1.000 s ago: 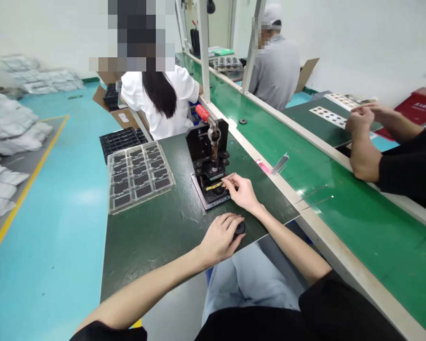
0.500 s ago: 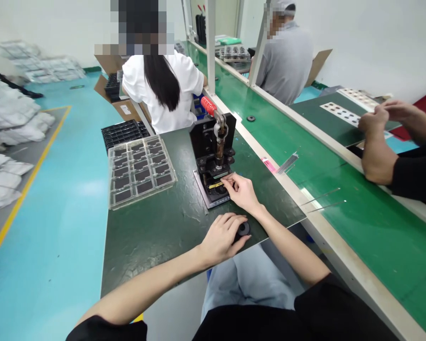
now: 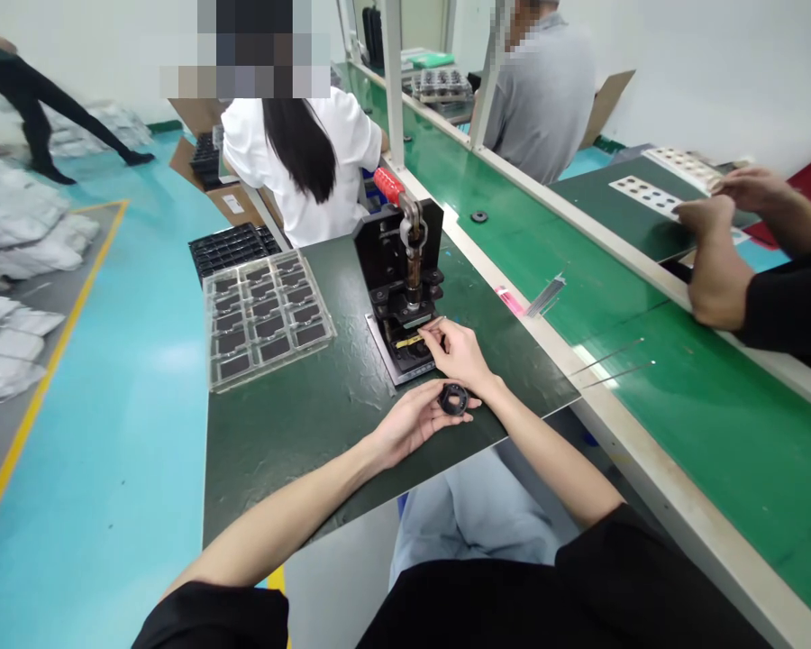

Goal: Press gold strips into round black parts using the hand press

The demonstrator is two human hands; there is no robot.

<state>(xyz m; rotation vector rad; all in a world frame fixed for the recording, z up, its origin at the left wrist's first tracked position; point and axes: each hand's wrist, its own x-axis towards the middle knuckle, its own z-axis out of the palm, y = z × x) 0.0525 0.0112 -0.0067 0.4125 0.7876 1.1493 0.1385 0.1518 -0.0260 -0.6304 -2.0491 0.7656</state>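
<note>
A black ring-shaped part (image 3: 453, 399) is held in my left hand (image 3: 415, 422), palm turned up, just in front of the press. My right hand (image 3: 460, 353) pinches the right end of a thin yellow strip (image 3: 409, 342) at the base of the press. This black press (image 3: 396, 261) has a red-gripped lever (image 3: 387, 186) and stands on a light plate (image 3: 383, 350) on the dark green table (image 3: 277, 451). Its upper part is raised above the strip.
A clear tray of dark pieces (image 3: 267, 315) lies left of the press. Behind it are black trays (image 3: 226, 251). The green conveyor (image 3: 581, 279) runs along the right, with another black ring (image 3: 479, 216). Co-workers sit ahead and at right; a person's legs (image 3: 33, 108) show at far left.
My left hand has turned palm up and lifted the black ring from the table, nearer the press. My right hand stays at the strip. A person's legs have appeared at far left.
</note>
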